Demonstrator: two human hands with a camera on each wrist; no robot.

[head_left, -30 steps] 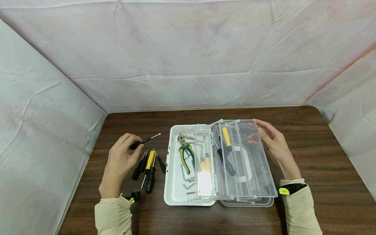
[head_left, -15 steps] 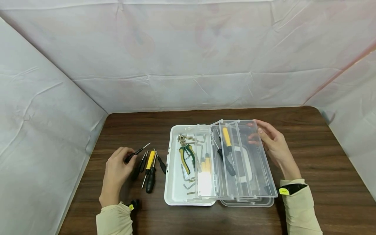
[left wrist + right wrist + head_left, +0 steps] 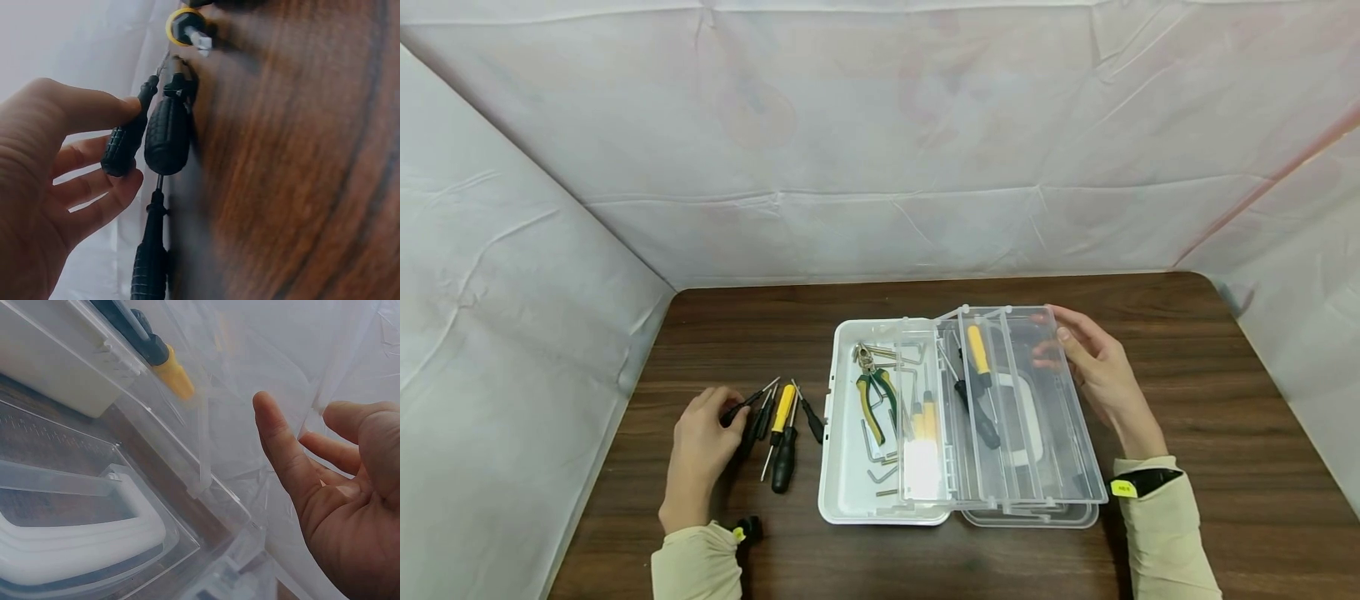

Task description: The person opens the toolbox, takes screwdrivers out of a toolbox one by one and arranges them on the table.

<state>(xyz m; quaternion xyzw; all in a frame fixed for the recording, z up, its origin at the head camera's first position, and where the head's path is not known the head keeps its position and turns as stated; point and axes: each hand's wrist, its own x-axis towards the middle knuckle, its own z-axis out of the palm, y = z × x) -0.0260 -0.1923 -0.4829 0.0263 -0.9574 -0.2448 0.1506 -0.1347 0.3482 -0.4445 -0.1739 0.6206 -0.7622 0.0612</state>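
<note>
One black screwdriver (image 3: 745,406) is pinched by the left hand (image 3: 702,450) beside other screwdrivers (image 3: 783,458); the right hand (image 3: 1101,379), well apart, grips the clear lid (image 3: 1063,450). Handling the screwdriver lightly should avoid knocks.

L hand (image 3: 702,446) pinches blk screwdriver (image 3: 748,403) nr L edge of table (image 3: 1210,392), just beside other screwdrivers (image 3: 784,462). R hand (image 3: 1105,375) holds far R corner of clear tray (image 3: 1062,433), which partly overlies white box half (image 3: 844,479) w/ pliers (image 3: 870,375) inside.
</note>
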